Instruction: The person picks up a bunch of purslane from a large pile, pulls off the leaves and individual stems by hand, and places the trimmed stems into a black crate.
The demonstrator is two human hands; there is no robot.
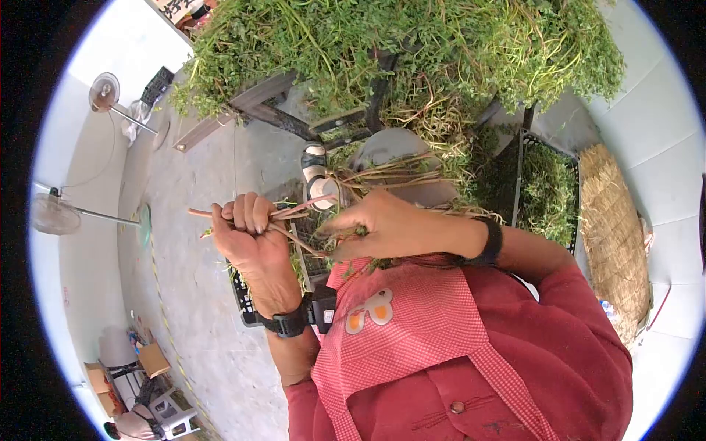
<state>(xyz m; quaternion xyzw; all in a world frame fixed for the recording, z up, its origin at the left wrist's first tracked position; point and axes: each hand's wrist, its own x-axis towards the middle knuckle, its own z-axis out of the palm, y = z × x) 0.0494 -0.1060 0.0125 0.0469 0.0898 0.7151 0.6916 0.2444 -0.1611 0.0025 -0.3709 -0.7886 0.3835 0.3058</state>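
My left hand (246,229) is closed in a fist around a small bunch of reddish-brown plant stems (298,212), whose ends stick out on both sides. Close by on the right, my right hand (401,226) is curled, with green leafy bits (360,231) between thumb and fingers; its fingertips are slightly blurred. One stem from the left fist reaches toward those fingertips. Longer brown stems (397,176) lie just beyond my right hand, over a rounded grey surface. A great heap of leafy green plants (412,51) rests on a frame in front of me.
Dark crates stand below, one full of greens (548,191) at right. A rolled straw mat (610,242) leans by the right wall. Standing fans (104,92) are at left. A white stool (173,415) and cardboard boxes (153,360) are at lower left. A sandalled foot (316,176) shows ahead.
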